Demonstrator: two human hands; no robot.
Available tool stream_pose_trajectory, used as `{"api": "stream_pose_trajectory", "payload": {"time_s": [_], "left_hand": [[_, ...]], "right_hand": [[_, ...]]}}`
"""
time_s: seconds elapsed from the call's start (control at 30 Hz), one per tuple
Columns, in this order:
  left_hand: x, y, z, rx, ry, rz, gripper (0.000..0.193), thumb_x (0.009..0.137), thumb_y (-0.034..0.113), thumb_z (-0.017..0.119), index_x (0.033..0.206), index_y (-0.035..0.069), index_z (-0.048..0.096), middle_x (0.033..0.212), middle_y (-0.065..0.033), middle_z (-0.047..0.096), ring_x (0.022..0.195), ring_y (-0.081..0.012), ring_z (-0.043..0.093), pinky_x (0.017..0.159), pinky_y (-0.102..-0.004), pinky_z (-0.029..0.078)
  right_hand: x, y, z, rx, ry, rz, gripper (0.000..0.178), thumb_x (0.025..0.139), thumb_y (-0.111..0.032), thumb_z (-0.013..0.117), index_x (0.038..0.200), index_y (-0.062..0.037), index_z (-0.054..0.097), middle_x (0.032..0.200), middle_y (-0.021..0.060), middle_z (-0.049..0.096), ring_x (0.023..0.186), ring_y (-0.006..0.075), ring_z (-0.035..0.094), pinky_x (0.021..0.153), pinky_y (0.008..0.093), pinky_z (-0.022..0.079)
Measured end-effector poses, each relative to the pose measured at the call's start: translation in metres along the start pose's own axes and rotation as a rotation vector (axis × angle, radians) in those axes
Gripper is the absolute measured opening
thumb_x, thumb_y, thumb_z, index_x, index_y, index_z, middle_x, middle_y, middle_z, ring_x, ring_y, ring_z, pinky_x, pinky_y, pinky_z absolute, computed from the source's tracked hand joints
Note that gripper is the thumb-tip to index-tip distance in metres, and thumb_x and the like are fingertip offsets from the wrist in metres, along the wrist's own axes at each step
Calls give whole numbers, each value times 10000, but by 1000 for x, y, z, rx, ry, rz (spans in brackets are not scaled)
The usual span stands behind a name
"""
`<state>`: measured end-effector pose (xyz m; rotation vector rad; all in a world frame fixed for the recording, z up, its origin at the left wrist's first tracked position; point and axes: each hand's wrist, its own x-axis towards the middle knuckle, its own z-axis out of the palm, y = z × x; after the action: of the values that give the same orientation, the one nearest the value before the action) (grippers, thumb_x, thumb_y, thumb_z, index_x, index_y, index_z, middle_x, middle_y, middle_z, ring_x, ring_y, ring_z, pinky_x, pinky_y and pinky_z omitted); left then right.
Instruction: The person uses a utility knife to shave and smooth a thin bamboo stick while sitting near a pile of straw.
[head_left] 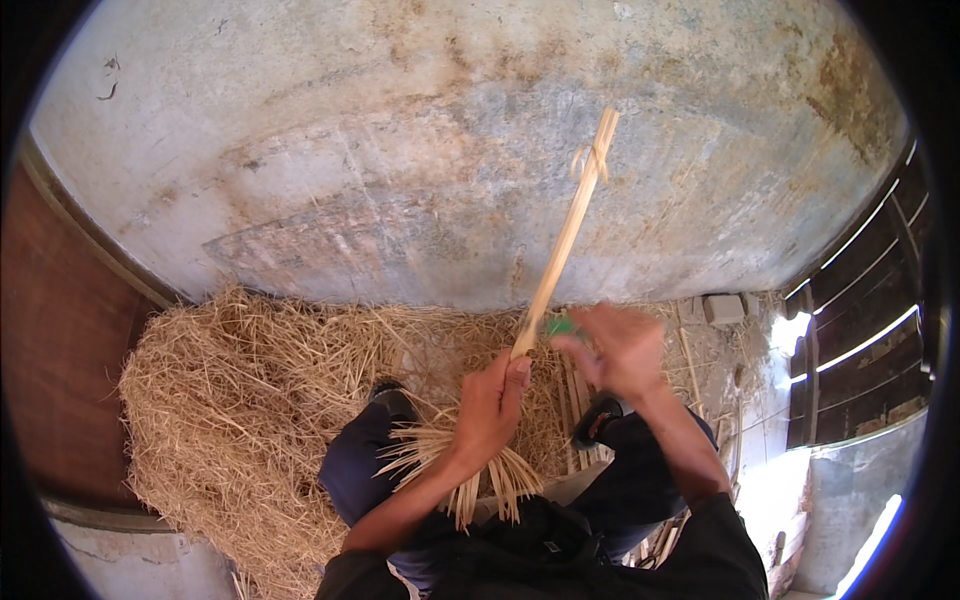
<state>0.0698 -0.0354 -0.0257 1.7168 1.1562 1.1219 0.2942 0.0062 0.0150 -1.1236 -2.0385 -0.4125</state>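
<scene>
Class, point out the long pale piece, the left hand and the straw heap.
Long pale piece (pixel 567 235): head view, its length above the fist.
Left hand (pixel 484 408): head view, back of the hand.
Straw heap (pixel 230 400): head view, middle of the pile.

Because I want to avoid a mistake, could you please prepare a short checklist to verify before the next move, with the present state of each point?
1. Is the left grip closed around the pale bundle? Ok.
2. Is the right grip holding the green object? Ok, it appears so, though blurred.
3. Is the green object apart from the pale bundle? Cannot tell; motion blur hides it.
4. Is the curled strip near the upper end fastened? Cannot tell.
5. Are the strip ends below the left grip gathered together? Not ok; they fan out.
6. Is the floor around the feet free of loose straw? Not ok.
</scene>
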Motion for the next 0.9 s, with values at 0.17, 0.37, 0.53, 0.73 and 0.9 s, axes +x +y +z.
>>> {"api": "stream_pose_trajectory", "payload": {"time_s": [0.17, 0.37, 0.53, 0.73, 0.9], "left_hand": [[-24, -13, 18, -8, -163, -36, 249, 1150, 165, 523, 1020, -30, 608, 715, -149, 595, 566, -271, 582, 580, -423, 450], [-19, -26, 8, -142, -120, -102, 358, 1193, 290, 469, 962, 38, 573, 718, 1, 457, 649, -106, 446, 617, -311, 396], [-10, -23, 8, -251, -156, -118, 388, 1199, 332, 461, 971, 45, 587, 737, 28, 455, 678, -71, 432, 620, -274, 377], [-6, -17, 10, -294, -199, -157, 366, 1184, 285, 479, 1005, 11, 643, 750, -40, 548, 694, -129, 515, 655, -321, 426], [-3, -13, 9, -238, -274, -137, 342, 1176, 282, 497, 1052, 12, 666, 756, -43, 570, 692, -129, 525, 648, -324, 428]], "right_hand": [[26, 93, -38, -147, 188, 518, 255, 1035, -334, 754, 1061, -84, 797, 724, 109, 696, 551, 214, 605, 550, 373, 472], [5, 115, -39, -46, 208, 636, 271, 1061, -325, 723, 1051, -55, 749, 714, 126, 677, 582, 207, 561, 580, 364, 455], [3, 71, -31, 165, 49, 398, 240, 1021, -270, 769, 1079, -39, 738, 762, 96, 684, 607, 221, 575, 600, 349, 476], [6, 25, -12, 596, -70, 440, 278, 969, -213, 837, 1165, -30, 765, 770, 25, 636, 683, 114, 563, 627, 289, 467], [7, 7, -11, 921, -194, 712, 256, 1020, -203, 800, 1190, -11, 789, 779, -46, 624, 726, 35, 525, 640, 256, 449]]}}
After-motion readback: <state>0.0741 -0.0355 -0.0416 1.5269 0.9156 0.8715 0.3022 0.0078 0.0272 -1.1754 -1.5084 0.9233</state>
